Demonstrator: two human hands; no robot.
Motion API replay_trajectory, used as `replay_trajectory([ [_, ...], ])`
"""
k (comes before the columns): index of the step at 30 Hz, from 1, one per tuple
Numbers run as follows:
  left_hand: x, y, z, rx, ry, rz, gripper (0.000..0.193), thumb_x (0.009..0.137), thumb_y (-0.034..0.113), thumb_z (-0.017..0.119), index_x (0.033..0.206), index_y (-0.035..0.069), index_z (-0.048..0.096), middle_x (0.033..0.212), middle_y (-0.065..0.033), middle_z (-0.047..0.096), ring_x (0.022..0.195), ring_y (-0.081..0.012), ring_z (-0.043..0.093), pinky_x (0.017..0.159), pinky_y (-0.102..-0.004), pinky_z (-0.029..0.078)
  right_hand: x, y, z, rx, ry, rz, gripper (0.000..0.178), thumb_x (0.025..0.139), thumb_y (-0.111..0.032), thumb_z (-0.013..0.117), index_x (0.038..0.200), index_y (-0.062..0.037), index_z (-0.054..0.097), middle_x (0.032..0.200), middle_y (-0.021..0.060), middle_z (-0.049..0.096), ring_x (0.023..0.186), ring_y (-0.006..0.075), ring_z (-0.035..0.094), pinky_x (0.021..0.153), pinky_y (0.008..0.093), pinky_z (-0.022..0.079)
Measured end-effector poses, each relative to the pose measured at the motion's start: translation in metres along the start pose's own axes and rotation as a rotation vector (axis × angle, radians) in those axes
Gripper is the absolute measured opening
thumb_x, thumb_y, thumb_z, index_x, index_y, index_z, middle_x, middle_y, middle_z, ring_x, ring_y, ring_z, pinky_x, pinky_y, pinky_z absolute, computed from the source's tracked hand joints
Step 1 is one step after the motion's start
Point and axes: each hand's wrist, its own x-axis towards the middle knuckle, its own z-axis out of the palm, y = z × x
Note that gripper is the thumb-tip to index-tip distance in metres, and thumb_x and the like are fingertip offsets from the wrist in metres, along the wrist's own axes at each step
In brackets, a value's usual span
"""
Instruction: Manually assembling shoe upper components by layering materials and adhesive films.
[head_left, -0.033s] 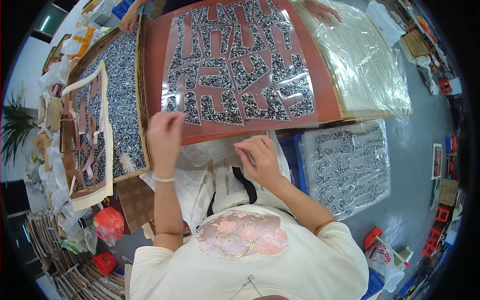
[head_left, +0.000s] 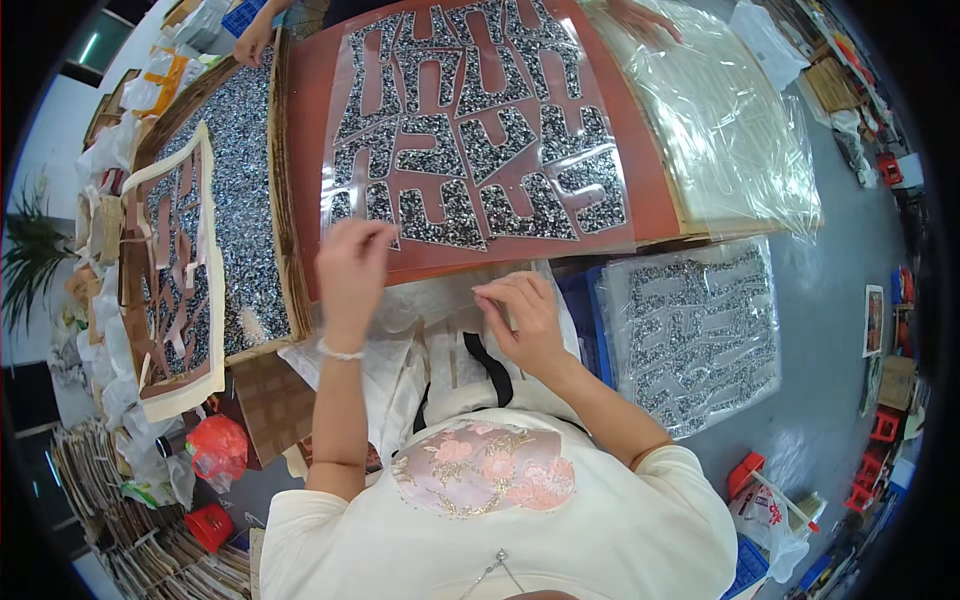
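A clear sheet [head_left: 505,205] with glittering black-and-silver cut-out shapes lies on a red-brown board [head_left: 655,185] in front of me. My left hand [head_left: 352,265] is over the sheet's near left corner, thumb and fingers drawn together. Whether it grips anything is hidden. Just off the board's near edge is my right hand [head_left: 522,310], fingers curled and thumb against fingertip. I cannot make out anything between them. At left, a wooden-edged tray [head_left: 292,180] holds loose dark glitter stones. A pale-bordered cut-out stencil [head_left: 212,280] leans over that tray.
Across the board are a co-worker's hands, one by the tray [head_left: 255,40] and another near stacked clear film [head_left: 720,120]. A wrapped pile of glitter sheets [head_left: 695,340] sits low at right beside a blue crate [head_left: 595,335]. A red bag [head_left: 218,447] hangs at lower left.
My left hand has shifted slightly to the right along the sheet's near edge. My right hand stays almost where it was.
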Motion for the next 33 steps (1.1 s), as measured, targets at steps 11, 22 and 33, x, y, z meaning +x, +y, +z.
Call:
replay_trajectory([
  [11,0.009,0.063,0.136,-0.245,-0.177,0.284,0.009,0.078,0.006,0.067,0.087,0.003,0.068,0.079,-0.0076,0.058,0.078,-0.0236,0.055,0.067,-0.0346,0.046,-0.007,0.031,-0.062,-0.204,0.157,0.127,0.023,0.078,0.001,0.064,0.1,-0.0056,0.062,0.093,0.008,0.062,0.088,0.027,0.056,0.078,0.0364,0.041],
  [22,0.007,0.081,0.128,-0.176,-0.125,0.438,0.011,0.078,0.005,0.068,0.089,0.001,0.066,0.091,-0.008,0.059,0.086,-0.0268,0.054,0.077,-0.0365,0.044,0.024,0.042,-0.076,-0.452,0.043,0.132,0.041,0.071,0.005,0.057,0.112,-0.0006,0.06,0.116,0.0121,0.056,0.109,0.0306,0.05,0.093,0.0422,0.039],
  [33,-0.01,0.064,0.093,-0.261,0.057,0.256,0.009,0.082,0.004,0.065,0.086,0.002,0.057,0.086,-0.0101,0.055,0.079,-0.026,0.053,0.069,-0.0348,0.043,0.071,0.045,-0.099,-0.193,-0.093,0.325,0.013,0.082,-0.006,0.06,0.093,-0.0041,0.067,0.102,0.0126,0.063,0.098,0.028,0.06,0.082,0.0366,0.047],
])
